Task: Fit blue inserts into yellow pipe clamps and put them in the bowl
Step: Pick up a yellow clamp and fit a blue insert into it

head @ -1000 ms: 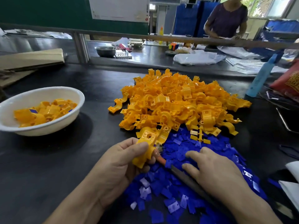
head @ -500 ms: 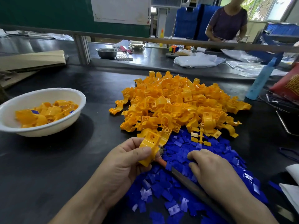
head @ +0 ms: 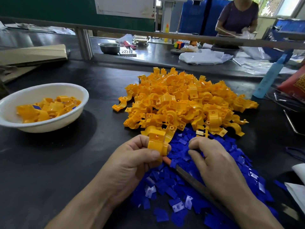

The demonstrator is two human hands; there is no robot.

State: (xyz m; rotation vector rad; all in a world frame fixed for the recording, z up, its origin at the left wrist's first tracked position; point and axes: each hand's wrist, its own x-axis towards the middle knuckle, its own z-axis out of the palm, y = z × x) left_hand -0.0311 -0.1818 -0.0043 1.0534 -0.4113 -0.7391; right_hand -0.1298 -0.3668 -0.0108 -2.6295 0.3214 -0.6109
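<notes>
Arched yellow clamp gripped by left hand; right hand curled over blue inserts, grasp unclear.

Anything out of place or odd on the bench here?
A long dark tool with a reddish tip lies diagonally among the blue inserts, partly under the right hand, tip by the yellow clamp the left hand holds. Odd among loose parts.

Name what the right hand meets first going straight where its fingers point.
Likely the flat blue plastic inserts just ahead of the right hand; depth unclear.
</notes>
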